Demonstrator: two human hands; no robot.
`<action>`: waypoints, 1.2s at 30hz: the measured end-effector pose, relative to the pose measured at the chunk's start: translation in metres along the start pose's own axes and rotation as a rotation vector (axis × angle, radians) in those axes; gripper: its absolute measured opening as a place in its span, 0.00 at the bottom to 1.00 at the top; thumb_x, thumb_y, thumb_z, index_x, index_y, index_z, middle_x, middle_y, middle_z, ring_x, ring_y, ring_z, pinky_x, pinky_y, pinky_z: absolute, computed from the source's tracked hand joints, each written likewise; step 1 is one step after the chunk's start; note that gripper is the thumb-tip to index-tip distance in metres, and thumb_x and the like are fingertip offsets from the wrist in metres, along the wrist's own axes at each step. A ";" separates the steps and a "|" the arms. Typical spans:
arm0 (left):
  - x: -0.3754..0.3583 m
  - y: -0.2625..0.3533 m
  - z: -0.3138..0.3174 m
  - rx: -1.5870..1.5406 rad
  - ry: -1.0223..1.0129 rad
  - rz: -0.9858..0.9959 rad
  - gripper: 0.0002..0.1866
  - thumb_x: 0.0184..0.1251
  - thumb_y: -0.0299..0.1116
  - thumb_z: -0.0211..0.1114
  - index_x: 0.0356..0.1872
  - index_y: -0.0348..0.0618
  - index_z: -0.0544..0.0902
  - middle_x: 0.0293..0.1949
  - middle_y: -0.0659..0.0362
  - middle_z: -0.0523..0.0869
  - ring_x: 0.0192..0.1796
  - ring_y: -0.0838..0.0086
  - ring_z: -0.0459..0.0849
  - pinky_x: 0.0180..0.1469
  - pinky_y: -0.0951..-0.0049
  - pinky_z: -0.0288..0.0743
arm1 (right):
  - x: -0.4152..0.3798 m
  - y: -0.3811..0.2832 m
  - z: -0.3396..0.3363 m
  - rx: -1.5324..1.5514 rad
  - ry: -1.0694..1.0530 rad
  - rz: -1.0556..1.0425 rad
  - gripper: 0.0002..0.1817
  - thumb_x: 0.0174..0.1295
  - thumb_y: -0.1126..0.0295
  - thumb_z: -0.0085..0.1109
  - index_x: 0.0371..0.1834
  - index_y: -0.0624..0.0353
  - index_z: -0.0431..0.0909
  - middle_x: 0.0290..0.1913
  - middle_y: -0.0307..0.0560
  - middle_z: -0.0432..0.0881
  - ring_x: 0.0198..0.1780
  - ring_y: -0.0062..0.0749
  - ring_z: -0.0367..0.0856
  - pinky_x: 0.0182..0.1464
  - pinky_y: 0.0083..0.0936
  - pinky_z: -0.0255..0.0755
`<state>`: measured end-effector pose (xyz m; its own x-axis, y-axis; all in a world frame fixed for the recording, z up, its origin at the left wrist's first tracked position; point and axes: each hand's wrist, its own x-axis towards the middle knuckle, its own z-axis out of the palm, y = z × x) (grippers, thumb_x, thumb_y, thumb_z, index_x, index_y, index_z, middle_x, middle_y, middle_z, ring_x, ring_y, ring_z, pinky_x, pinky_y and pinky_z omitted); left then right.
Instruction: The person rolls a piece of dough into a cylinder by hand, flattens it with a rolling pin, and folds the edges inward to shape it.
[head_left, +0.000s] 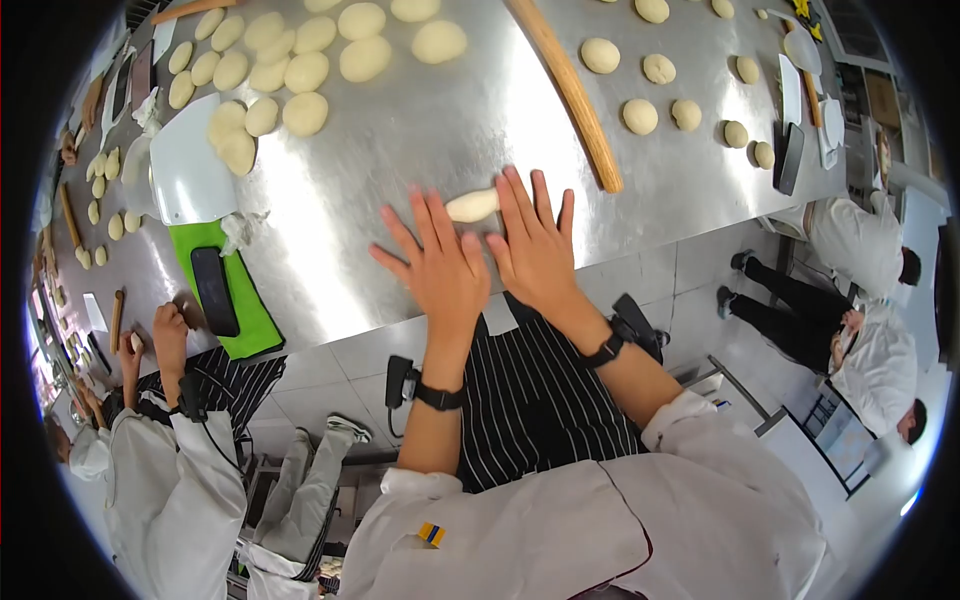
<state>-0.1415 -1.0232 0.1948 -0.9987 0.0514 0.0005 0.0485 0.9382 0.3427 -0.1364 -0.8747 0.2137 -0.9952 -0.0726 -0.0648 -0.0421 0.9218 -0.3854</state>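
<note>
A small pale piece of dough point(472, 206), tapered in shape, lies on the steel table point(375, 170) between my two hands. My left hand point(441, 262) is palm down with fingers spread, its fingertips at the dough's left end. At the right end, the fingers of my right hand point(535, 248) rest flat, partly covering the tip of the dough. Both thumbs point inward below the piece. Neither hand grips anything.
Several dough balls point(305, 114) are grouped at the upper left, and more dough balls point(640, 116) sit at the right. A wooden rolling pin point(572, 95) lies between. Left are a white scraper point(192, 165), a green cloth point(258, 310) and a phone point(214, 290). Other people point(170, 470) stand nearby.
</note>
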 end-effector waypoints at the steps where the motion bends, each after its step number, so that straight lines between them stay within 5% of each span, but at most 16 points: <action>1: 0.016 0.001 -0.001 -0.001 0.000 0.001 0.36 0.91 0.49 0.39 0.91 0.39 0.62 0.94 0.50 0.57 0.93 0.33 0.44 0.84 0.17 0.27 | 0.016 -0.001 -0.003 -0.004 0.006 -0.017 0.42 0.82 0.49 0.55 0.92 0.59 0.61 0.93 0.49 0.61 0.94 0.57 0.51 0.88 0.76 0.39; 7: 0.027 -0.002 -0.002 -0.359 0.108 -0.012 0.38 0.93 0.51 0.37 0.91 0.37 0.59 0.93 0.48 0.56 0.94 0.34 0.44 0.86 0.21 0.25 | 0.022 0.005 0.000 0.192 0.130 -0.022 0.41 0.83 0.51 0.52 0.92 0.61 0.59 0.93 0.53 0.60 0.93 0.60 0.51 0.88 0.73 0.38; 9: 0.013 0.005 0.002 -0.443 0.055 0.174 0.38 0.93 0.52 0.35 0.91 0.36 0.59 0.92 0.46 0.58 0.94 0.37 0.45 0.88 0.26 0.24 | 0.012 -0.002 0.005 0.294 0.163 -0.031 0.39 0.84 0.54 0.49 0.92 0.61 0.60 0.93 0.53 0.60 0.93 0.61 0.52 0.89 0.70 0.37; 18: 0.085 -0.001 -0.001 -0.338 -0.004 0.182 0.36 0.89 0.49 0.42 0.87 0.34 0.67 0.88 0.45 0.67 0.92 0.39 0.53 0.89 0.28 0.25 | 0.078 0.001 0.003 0.121 0.103 -0.150 0.36 0.84 0.54 0.48 0.92 0.53 0.63 0.93 0.50 0.60 0.94 0.59 0.51 0.89 0.69 0.37; 24: 0.041 0.000 -0.003 -0.339 -0.014 0.257 0.36 0.90 0.49 0.41 0.87 0.35 0.67 0.89 0.46 0.66 0.93 0.39 0.51 0.89 0.28 0.26 | 0.038 -0.002 0.017 0.108 0.221 -0.152 0.36 0.84 0.55 0.48 0.92 0.54 0.62 0.93 0.50 0.61 0.93 0.64 0.50 0.89 0.69 0.38; 30: 0.071 -0.007 -0.011 -0.340 -0.091 0.217 0.40 0.92 0.56 0.34 0.90 0.36 0.62 0.90 0.46 0.64 0.94 0.41 0.51 0.90 0.31 0.27 | 0.069 -0.005 0.008 0.129 0.085 -0.171 0.36 0.83 0.53 0.47 0.91 0.54 0.64 0.91 0.51 0.65 0.93 0.57 0.56 0.90 0.67 0.39; 36: -0.003 -0.004 0.000 -0.333 -0.070 0.228 0.38 0.93 0.52 0.36 0.90 0.36 0.61 0.90 0.46 0.63 0.94 0.43 0.51 0.91 0.35 0.28 | -0.004 -0.004 0.017 0.134 0.083 -0.114 0.36 0.84 0.52 0.47 0.91 0.54 0.65 0.90 0.48 0.67 0.92 0.55 0.57 0.90 0.68 0.38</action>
<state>-0.1388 -1.0274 0.1938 -0.9589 0.2792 0.0513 0.2486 0.7387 0.6265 -0.1309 -0.8842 0.1997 -0.9888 -0.1365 0.0602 -0.1482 0.8502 -0.5051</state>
